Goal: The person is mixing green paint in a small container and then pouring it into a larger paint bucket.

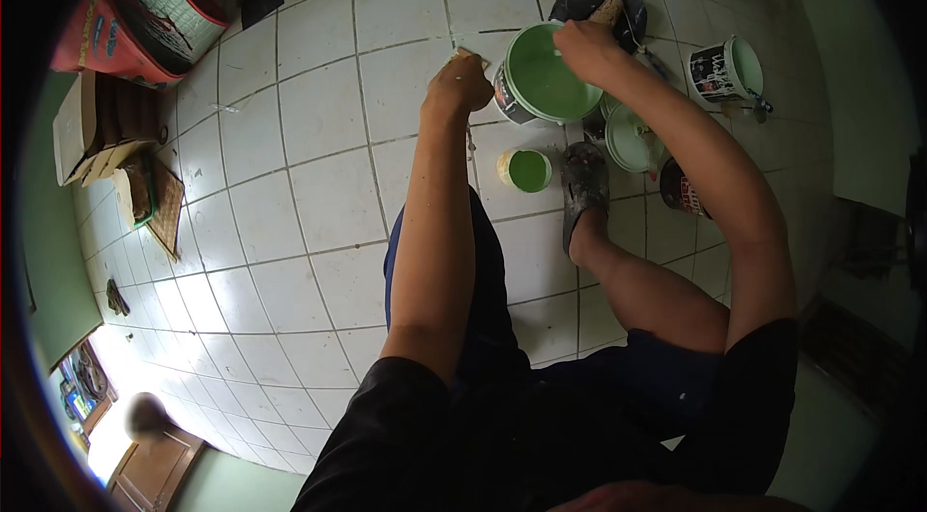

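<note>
The left hand (459, 82) grips the rim of the round green-paint bucket (536, 77) on the white tiled floor (319, 126); the right hand (584, 43) closes over its far edge. Tilted carelessly, the bucket could spill paint.

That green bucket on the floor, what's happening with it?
A person crouches on a white tiled floor over a large bucket of green paint. Their right hand reaches over the bucket's far rim, and their left hand is at its near side, gripping something small and pale that I cannot make out. A small cup of green paint sits by their sandalled foot, a green-coated lid lies next to it, and a second paint bucket stands further right.
</note>
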The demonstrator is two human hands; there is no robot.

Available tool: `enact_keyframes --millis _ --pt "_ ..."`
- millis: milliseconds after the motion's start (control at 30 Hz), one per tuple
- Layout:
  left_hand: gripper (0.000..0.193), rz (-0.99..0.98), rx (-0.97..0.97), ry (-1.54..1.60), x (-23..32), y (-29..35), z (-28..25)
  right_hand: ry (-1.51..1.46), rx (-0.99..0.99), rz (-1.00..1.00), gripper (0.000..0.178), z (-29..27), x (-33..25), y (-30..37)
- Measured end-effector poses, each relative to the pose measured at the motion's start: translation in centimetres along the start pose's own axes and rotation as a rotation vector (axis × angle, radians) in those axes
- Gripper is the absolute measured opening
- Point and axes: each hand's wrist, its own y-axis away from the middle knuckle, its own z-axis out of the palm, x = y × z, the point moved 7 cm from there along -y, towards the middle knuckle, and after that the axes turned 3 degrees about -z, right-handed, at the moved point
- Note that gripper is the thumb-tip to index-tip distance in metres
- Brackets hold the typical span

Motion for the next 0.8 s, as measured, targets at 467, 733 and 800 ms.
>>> enact_keyframes --millis 467,733,800 --pt "0.04 -0.039 0.006 0.006 -1.1 -0.1 -0.2 0.049 -0.063 -0.001 0.019 -0.7 -0.7 -0.7" --pt "0.039 -0.036 -0.005 -0.008 -2.1 -0.6 0.3 0.059 -0.453 -0.09 0.034 0.3 -5.3 0.2" --pt "0.039 -0.042 -0.005 -0.015 -2.5 -0.3 0.0 -0.101 -0.254 -0.079 0.025 -2.2 -5.1 -0.5"
